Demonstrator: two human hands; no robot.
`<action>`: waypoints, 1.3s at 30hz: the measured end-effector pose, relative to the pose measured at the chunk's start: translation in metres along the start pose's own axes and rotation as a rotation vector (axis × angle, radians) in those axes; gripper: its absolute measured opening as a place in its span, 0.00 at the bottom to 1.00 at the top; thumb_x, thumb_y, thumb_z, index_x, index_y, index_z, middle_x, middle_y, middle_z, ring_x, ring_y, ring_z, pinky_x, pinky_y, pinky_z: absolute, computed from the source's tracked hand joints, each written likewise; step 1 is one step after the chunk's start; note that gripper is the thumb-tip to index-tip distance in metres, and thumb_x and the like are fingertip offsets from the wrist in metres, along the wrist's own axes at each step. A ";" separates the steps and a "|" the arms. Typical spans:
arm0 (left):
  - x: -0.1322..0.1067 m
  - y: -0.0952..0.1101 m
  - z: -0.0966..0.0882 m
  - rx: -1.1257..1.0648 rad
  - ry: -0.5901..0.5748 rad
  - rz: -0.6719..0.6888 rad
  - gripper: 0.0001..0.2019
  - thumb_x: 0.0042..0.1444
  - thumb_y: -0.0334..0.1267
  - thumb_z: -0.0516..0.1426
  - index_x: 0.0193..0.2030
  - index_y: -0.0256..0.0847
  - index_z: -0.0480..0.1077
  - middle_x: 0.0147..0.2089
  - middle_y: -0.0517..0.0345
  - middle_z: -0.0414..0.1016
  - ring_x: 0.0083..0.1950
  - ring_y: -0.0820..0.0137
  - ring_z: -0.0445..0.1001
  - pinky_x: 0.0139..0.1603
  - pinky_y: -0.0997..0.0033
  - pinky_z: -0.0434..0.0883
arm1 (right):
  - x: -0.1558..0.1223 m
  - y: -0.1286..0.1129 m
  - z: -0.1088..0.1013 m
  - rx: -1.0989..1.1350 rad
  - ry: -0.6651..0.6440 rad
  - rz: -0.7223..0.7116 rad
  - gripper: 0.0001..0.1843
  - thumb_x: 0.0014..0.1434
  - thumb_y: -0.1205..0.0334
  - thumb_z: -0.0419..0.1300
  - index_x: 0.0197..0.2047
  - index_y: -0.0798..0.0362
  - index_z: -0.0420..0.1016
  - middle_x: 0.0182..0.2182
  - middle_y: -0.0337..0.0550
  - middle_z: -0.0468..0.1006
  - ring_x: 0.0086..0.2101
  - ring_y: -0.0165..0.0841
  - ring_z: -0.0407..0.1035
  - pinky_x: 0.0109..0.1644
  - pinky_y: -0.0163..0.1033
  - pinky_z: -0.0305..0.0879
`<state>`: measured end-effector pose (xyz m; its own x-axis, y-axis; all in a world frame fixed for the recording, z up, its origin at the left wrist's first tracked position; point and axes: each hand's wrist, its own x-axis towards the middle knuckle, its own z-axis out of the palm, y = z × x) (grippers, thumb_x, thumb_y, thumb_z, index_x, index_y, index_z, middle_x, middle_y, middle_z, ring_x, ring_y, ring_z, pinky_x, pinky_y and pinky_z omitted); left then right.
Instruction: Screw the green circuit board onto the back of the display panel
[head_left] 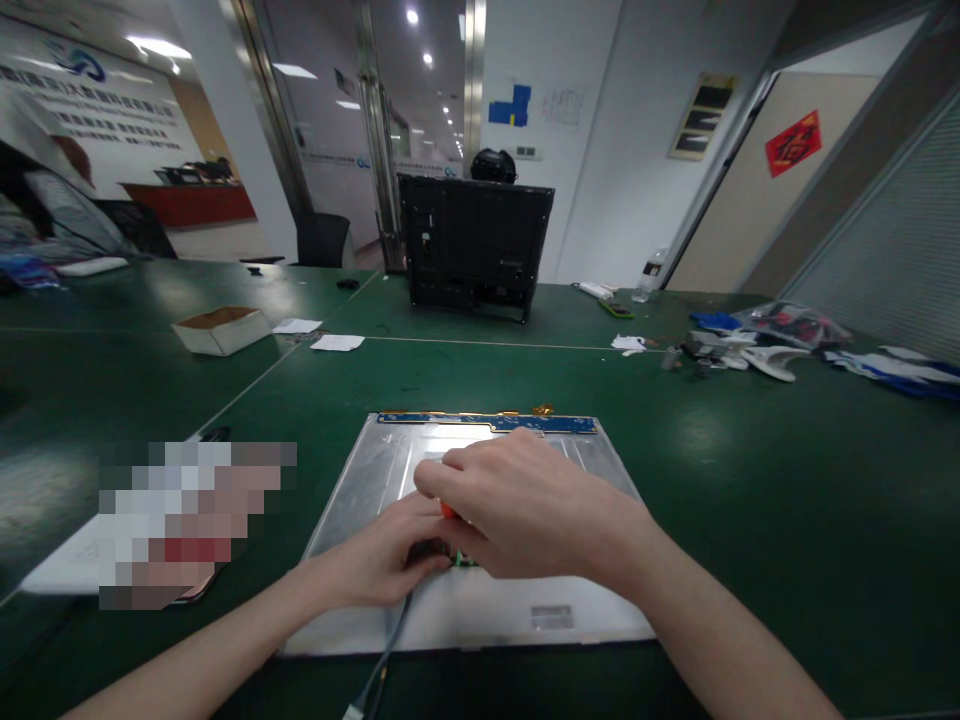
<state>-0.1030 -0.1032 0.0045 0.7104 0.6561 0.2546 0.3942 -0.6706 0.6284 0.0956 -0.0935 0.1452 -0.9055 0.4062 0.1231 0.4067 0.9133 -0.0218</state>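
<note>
A flat silver display panel (pixel 495 612) lies on the green table in front of me, with a narrow blue circuit board (pixel 480 422) along its far edge. My right hand (pixel 517 500) is closed around an orange-handled tool (pixel 448 509) above the panel's middle; most of the tool is hidden by the fingers. My left hand (pixel 397 550) rests low on the panel, fingers curled in, thumb beside a small green circuit board (pixel 466 561). Its fingertips and whatever they pinch are covered by my right hand. A grey cable (pixel 394 635) runs from under my left hand over the near edge.
A black monitor housing (pixel 476 245) stands at the back. Left are an open white box (pixel 223 332), paper (pixel 337 342) and a blurred-out item (pixel 195 530). Gloves (pixel 900 368), a plastic bag (pixel 795 322) and a bottle (pixel 648 278) lie or stand right.
</note>
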 end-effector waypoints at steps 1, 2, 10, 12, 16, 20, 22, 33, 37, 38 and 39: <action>0.000 -0.001 0.000 0.002 -0.002 -0.002 0.10 0.55 0.27 0.54 0.42 0.42 0.68 0.43 0.56 0.71 0.42 0.66 0.68 0.45 0.67 0.69 | 0.000 0.000 0.000 -0.005 0.004 0.004 0.04 0.61 0.63 0.52 0.39 0.53 0.63 0.29 0.39 0.74 0.26 0.30 0.63 0.24 0.37 0.44; -0.001 -0.001 0.000 0.004 0.000 -0.007 0.09 0.55 0.27 0.54 0.41 0.41 0.68 0.42 0.56 0.71 0.42 0.66 0.68 0.44 0.66 0.69 | 0.000 0.000 0.001 -0.010 0.006 0.008 0.04 0.61 0.63 0.52 0.39 0.53 0.63 0.29 0.39 0.74 0.26 0.30 0.64 0.24 0.37 0.44; -0.001 -0.002 -0.001 -0.011 -0.016 -0.035 0.08 0.55 0.29 0.56 0.41 0.41 0.68 0.41 0.55 0.71 0.42 0.64 0.69 0.44 0.64 0.68 | 0.001 0.000 -0.003 -0.029 -0.029 0.036 0.05 0.61 0.62 0.52 0.39 0.53 0.65 0.30 0.41 0.76 0.27 0.30 0.67 0.24 0.38 0.42; -0.001 0.000 -0.001 -0.007 -0.016 -0.060 0.07 0.55 0.29 0.55 0.41 0.41 0.68 0.41 0.57 0.71 0.42 0.65 0.69 0.44 0.65 0.67 | 0.000 0.000 -0.004 -0.026 -0.032 0.038 0.06 0.62 0.61 0.52 0.40 0.53 0.65 0.31 0.42 0.76 0.27 0.30 0.67 0.24 0.37 0.43; -0.002 0.000 0.000 -0.026 -0.003 -0.079 0.07 0.56 0.29 0.55 0.41 0.42 0.68 0.41 0.58 0.71 0.43 0.65 0.69 0.45 0.66 0.67 | -0.001 0.001 -0.004 0.000 -0.013 0.033 0.06 0.62 0.61 0.51 0.41 0.53 0.66 0.31 0.42 0.77 0.27 0.30 0.66 0.25 0.37 0.43; -0.003 -0.004 0.002 -0.037 -0.010 -0.070 0.06 0.55 0.31 0.57 0.40 0.41 0.69 0.40 0.57 0.72 0.42 0.65 0.70 0.45 0.65 0.67 | -0.001 0.002 -0.002 -0.008 0.014 0.035 0.05 0.61 0.62 0.52 0.40 0.53 0.66 0.30 0.41 0.77 0.26 0.30 0.66 0.25 0.37 0.42; -0.003 -0.004 0.002 -0.030 -0.007 -0.065 0.06 0.55 0.31 0.57 0.40 0.41 0.69 0.40 0.56 0.72 0.42 0.65 0.70 0.44 0.65 0.67 | -0.001 0.002 -0.002 -0.016 0.011 0.042 0.06 0.61 0.62 0.52 0.40 0.53 0.66 0.30 0.41 0.77 0.27 0.30 0.66 0.25 0.37 0.42; -0.002 -0.003 0.001 -0.020 -0.009 -0.047 0.08 0.55 0.30 0.56 0.42 0.41 0.69 0.40 0.56 0.72 0.42 0.64 0.69 0.44 0.64 0.67 | 0.002 0.001 -0.001 -0.030 -0.010 0.045 0.06 0.62 0.60 0.53 0.40 0.53 0.65 0.30 0.41 0.77 0.27 0.31 0.68 0.24 0.38 0.43; -0.002 -0.002 0.000 -0.021 -0.012 -0.064 0.06 0.57 0.29 0.54 0.40 0.41 0.69 0.41 0.57 0.71 0.42 0.65 0.69 0.44 0.66 0.68 | 0.002 0.001 -0.002 -0.034 -0.033 0.051 0.07 0.60 0.59 0.55 0.40 0.53 0.65 0.30 0.41 0.76 0.27 0.31 0.68 0.24 0.38 0.43; -0.001 -0.002 0.000 -0.023 -0.013 -0.064 0.05 0.57 0.29 0.54 0.39 0.41 0.69 0.40 0.57 0.71 0.42 0.65 0.69 0.43 0.67 0.68 | 0.002 0.001 -0.002 -0.024 -0.036 0.043 0.07 0.60 0.59 0.55 0.39 0.53 0.65 0.30 0.41 0.76 0.27 0.31 0.67 0.24 0.38 0.43; -0.001 -0.002 0.000 -0.029 -0.014 -0.059 0.05 0.56 0.30 0.54 0.38 0.40 0.69 0.39 0.57 0.71 0.41 0.65 0.69 0.43 0.67 0.68 | 0.002 0.001 -0.002 -0.014 -0.034 0.037 0.07 0.60 0.59 0.55 0.39 0.53 0.65 0.30 0.41 0.76 0.27 0.31 0.67 0.24 0.38 0.43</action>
<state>-0.1044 -0.1029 0.0031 0.6945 0.6893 0.2063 0.4189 -0.6205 0.6629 0.0947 -0.0919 0.1472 -0.8933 0.4407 0.0889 0.4415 0.8972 -0.0115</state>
